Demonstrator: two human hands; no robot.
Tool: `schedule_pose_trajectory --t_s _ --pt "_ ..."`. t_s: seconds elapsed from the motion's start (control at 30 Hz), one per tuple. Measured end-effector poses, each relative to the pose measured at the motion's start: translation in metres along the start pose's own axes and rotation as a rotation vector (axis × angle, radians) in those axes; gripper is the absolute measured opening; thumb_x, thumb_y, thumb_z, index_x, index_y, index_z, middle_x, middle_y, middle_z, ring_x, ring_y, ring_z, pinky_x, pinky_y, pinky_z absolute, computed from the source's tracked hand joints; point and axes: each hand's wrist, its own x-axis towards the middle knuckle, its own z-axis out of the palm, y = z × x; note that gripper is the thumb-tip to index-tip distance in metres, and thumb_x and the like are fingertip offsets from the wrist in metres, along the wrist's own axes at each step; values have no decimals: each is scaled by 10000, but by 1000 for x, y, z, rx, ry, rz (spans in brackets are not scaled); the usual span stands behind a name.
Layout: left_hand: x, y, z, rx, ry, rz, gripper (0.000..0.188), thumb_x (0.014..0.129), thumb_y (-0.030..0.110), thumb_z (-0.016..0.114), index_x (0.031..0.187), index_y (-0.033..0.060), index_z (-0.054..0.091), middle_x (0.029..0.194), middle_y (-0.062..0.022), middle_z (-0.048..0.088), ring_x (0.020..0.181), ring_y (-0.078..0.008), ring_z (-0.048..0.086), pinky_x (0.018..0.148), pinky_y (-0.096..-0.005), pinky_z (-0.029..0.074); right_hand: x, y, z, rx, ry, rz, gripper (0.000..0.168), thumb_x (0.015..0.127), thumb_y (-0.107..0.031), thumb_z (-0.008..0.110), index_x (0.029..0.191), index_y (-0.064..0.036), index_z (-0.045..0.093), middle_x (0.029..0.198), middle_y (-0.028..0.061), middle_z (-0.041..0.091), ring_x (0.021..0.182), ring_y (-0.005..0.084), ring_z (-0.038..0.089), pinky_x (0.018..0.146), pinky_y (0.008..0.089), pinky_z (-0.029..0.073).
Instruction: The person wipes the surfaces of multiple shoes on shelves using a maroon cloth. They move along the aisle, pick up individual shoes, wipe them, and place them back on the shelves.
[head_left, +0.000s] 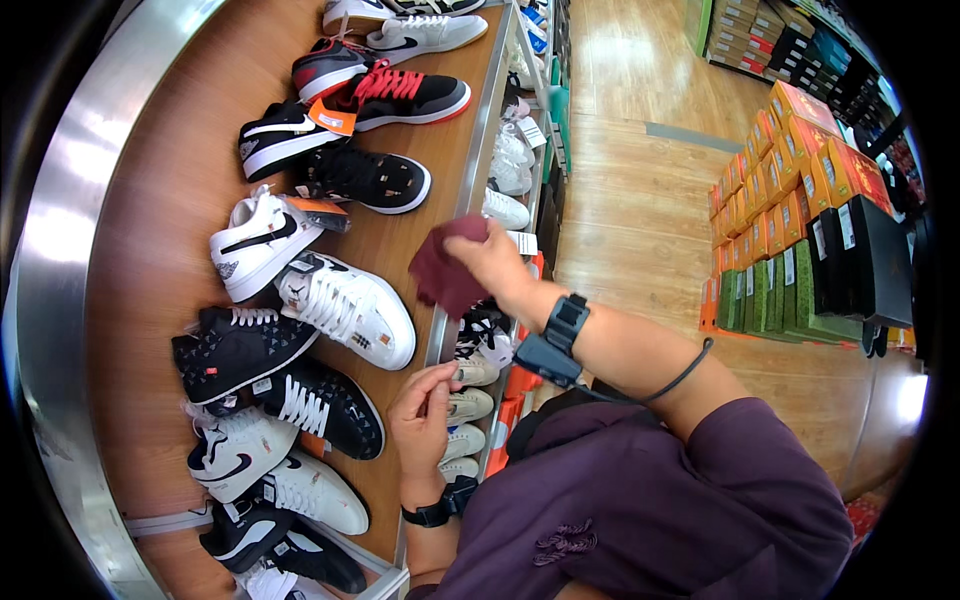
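Observation:
A maroon cloth (452, 271) is bunched in my right hand (491, 262), over the metal front edge of a wooden shelf (390, 247). Loosely curled, my left hand (424, 420) is by the same edge, with nothing seen in it. Beside the cloth, on the shelf, lies a white sneaker (352, 311) with its toe towards the edge. A black sneaker with white laces (330, 409) is to the left of my left hand. Further up are a black patterned sneaker (375, 180) and a black sneaker with red laces (412, 97).
Several more sneakers stand in pairs along the shelf, some with tags. A lower shelf holds white shoes (506, 210). On the wooden floor (630, 217) to the right are stacked orange shoeboxes (776, 217), green boxes (780, 289) and black boxes (870, 262). A metal rim (71, 195) curves at the left.

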Motion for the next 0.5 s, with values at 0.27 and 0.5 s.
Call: schedule_pose_trajectory --t_s 0.27,0.5 --pt "7 -1 -3 -99 44 -70 186 1023 29 611 1158 -8 733 1154 -100 720 924 -129 685 745 -241 527 -39 28 4 -153 -89 12 527 831 -293 827 1161 43 592 1023 159 736 961 231 718 873 363 571" --pt "3 1 0 -120 107 -83 191 1031 53 600 1161 -13 725 1160 -122 741 923 -140 680 780 -255 525 19 -12 -10 188 -71 114 389 910 -162 735 1213 29 583 1033 120 720 937 194 713 792 346 593"
